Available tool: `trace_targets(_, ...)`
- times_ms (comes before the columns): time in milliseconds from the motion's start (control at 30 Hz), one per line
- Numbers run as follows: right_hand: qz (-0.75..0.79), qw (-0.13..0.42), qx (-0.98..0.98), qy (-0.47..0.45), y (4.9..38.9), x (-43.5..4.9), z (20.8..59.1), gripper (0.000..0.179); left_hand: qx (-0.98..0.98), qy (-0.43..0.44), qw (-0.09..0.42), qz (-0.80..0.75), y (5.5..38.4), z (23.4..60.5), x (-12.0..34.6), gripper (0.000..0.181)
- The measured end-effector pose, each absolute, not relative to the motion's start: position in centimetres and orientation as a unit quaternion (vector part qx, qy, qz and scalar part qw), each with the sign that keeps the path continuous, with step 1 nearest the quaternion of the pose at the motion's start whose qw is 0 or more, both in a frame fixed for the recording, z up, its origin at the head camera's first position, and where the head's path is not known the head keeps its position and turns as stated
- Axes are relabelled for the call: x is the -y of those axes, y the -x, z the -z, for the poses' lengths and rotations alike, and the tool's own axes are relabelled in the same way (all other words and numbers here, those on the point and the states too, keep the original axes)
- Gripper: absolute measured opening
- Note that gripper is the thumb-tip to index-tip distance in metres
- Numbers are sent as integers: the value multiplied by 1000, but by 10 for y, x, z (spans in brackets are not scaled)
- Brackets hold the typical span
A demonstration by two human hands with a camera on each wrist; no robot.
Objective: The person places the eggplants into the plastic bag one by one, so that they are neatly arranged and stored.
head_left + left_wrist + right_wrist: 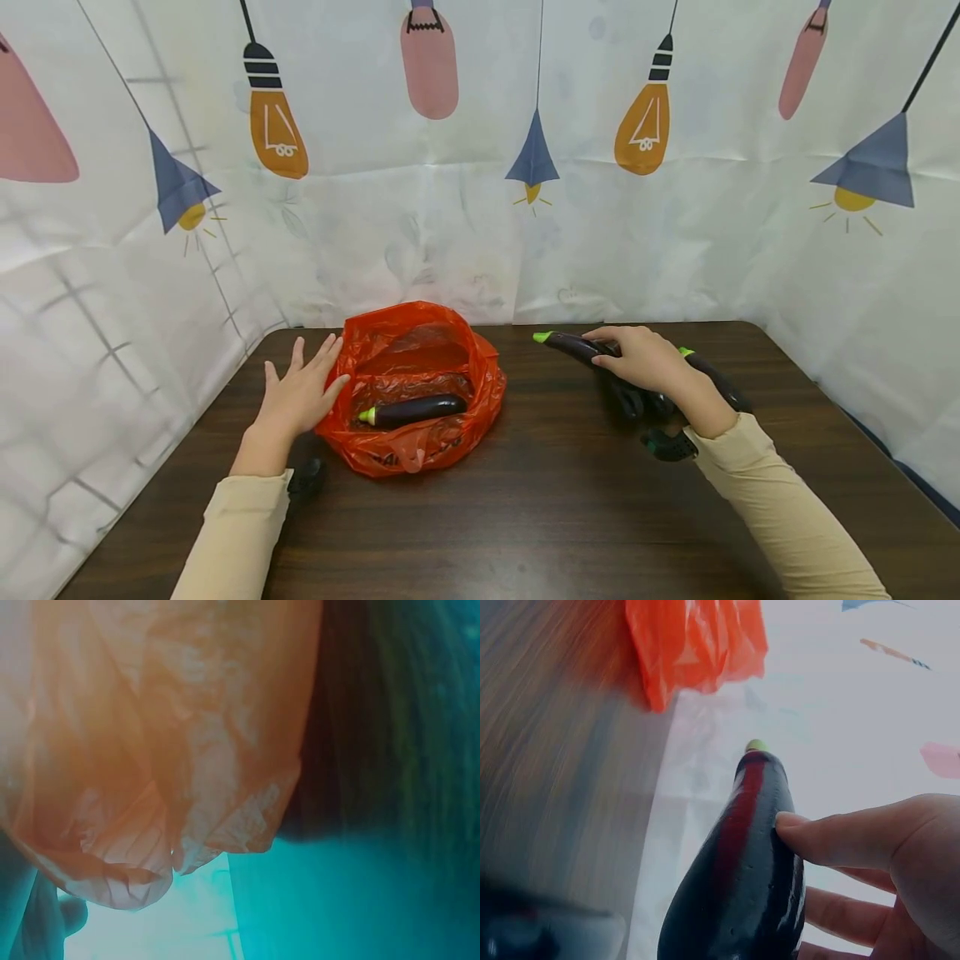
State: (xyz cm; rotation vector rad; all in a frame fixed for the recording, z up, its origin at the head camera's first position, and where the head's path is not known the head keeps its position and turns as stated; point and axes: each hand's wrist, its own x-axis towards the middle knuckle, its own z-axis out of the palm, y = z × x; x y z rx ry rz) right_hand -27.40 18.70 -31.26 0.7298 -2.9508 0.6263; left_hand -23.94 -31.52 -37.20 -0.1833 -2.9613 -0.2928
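Observation:
An open red plastic bag (416, 454) stands on the left half of the table, and one dark eggplant (422, 410) with a green stem end lies inside it. Beside the bag's left rim is my left hand (296, 396), its fingers spread and fairly straight; the fingertips lie at the plastic. My right hand (648, 362) grips another eggplant (739, 855) between thumb and fingers, the green end pointing left toward the bag. Under and around that hand lie more eggplants (630, 400), partly hidden, with one eggplant (716, 379) at its right. The left wrist view shows mostly blurred bag plastic (157, 750).
The brown wooden table (517, 508) extends in front of the bag. A white cloth (465, 242) printed with lamps and bulbs hangs behind the table and along its sides. A dark strap (670, 444) sits at my right wrist.

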Motion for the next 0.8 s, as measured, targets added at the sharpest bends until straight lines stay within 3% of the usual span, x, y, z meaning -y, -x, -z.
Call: trace_targets(800,-206,20,928,-310,283,-107,303,43,992,62,67,91,244,373,316,76)
